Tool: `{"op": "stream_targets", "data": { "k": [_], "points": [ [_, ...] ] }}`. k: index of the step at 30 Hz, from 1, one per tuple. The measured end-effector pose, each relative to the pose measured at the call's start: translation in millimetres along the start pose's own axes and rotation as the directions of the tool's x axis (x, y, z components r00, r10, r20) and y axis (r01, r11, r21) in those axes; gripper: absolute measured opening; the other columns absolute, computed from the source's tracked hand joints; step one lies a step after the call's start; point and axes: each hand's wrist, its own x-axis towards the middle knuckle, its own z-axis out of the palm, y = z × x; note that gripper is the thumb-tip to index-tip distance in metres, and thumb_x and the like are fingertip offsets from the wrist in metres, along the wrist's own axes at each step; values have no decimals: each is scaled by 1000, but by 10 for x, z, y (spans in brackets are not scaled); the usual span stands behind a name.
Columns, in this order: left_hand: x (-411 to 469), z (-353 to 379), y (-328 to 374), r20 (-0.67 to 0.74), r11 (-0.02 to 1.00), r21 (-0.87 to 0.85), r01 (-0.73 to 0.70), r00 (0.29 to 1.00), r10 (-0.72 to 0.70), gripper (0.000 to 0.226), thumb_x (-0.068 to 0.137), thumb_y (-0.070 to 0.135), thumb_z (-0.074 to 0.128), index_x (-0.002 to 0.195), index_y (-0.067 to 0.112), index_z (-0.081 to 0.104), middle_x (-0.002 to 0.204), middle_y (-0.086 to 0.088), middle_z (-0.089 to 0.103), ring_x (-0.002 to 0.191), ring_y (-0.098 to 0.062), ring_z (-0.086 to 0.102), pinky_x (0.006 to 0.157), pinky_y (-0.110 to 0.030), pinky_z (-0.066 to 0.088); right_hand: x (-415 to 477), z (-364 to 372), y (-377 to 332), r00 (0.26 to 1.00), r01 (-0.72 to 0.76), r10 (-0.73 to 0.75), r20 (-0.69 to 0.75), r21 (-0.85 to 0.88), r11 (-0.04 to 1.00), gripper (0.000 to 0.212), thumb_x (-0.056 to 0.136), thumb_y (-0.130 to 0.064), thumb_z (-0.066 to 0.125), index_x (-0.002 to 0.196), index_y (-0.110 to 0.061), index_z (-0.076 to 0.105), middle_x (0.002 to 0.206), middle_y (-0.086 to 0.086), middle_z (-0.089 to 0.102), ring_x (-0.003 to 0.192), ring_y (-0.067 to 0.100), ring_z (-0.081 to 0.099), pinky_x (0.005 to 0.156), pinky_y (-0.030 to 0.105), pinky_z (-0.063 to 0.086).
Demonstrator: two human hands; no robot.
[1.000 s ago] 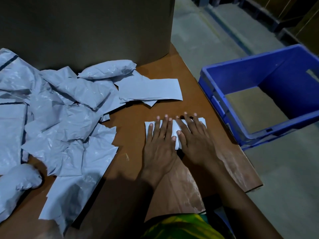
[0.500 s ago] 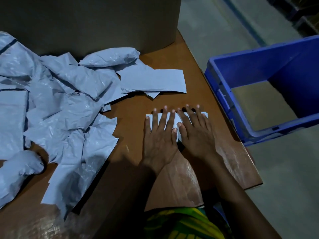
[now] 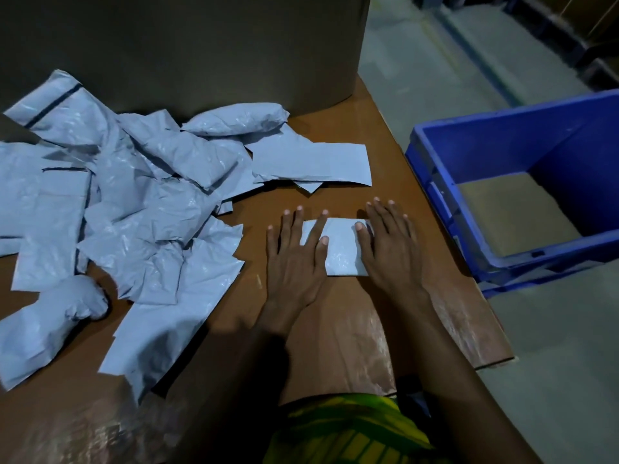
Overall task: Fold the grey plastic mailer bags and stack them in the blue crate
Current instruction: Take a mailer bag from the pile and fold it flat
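A person stands at a brown bench (image 3: 385, 128) and looks down at both hands, which lie flat on a small folded mailer (image 3: 341, 249) in the middle of the frame. The left hand (image 3: 294, 259) covers the mailer's left edge and the right hand (image 3: 392, 249) its right edge. The fingers of both are straight and spread and press down, gripping nothing. This looks like the creasing step of one fold, with the bag already a compact rectangle. Next, it would need pinching up by an edge and carrying right to the blue crate (image 3: 445, 209), which sits beyond the bench's right side at centre right of the frame, apparently lower down on the grey floor (image 3: 552, 346). Slick plastic may spring open once the pressure lifts, so a firm grip across the fold seems wise. A loose pile of unfolded mailers (image 3: 134, 202) fills the left half of the bench, with one flat mailer (image 3: 311, 165) lying just above the hands. A large cardboard box (image 3: 184, 45) stands across the top left. Nothing lies between the hands and the crate.
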Motion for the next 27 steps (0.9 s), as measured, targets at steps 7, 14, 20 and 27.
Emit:
{"op": "stream_targets", "data": {
  "k": [7, 14, 20, 27],
  "points": [
    [-22, 7, 23, -36, 992, 125, 1, 999, 3, 54, 110, 49, 29, 163, 41, 17, 172, -10, 14, 159, -30, 4, 126, -59, 8, -9, 93, 89, 1000, 22, -20, 20, -83, 996, 65, 108, -55, 27, 157, -14, 43, 163, 5, 38, 154, 25, 30, 125, 47, 24],
    [30, -39, 77, 6, 991, 125, 44, 999, -45, 52, 110, 50, 26, 161, 45, 21, 167, -16, 26, 155, -35, 20, 123, -61, 13, 90, 53, 185, 987, 49, -48, 152, 2, 999, 75, 104, -64, 19, 163, -19, 29, 170, -1, 23, 158, 16, 14, 129, 40, 5],
    [-220, -266, 188, -79, 976, -25, 216, 973, -217, 50, 110, 54, 25, 159, 45, 22, 129, -12, 55, 116, -27, 49, 98, -46, 37, -237, -350, 196, 998, -54, 43, 47, 260, 964, 68, 103, -60, 43, 161, -26, 30, 167, -4, 30, 155, 14, 22, 126, 44, 19],
    [-284, -431, 82, 147, 657, -693, 297, 950, -275, 67, 86, 8, 69, 145, 33, 50, 124, -1, 56, 116, -22, 56, 100, -52, 52, -733, -617, 329, 984, -170, 139, 110, 363, 916, 82, 85, -40, 83, 154, -37, 39, 149, -8, 41, 140, 10, 35, 108, 36, 42]
  ]
}}
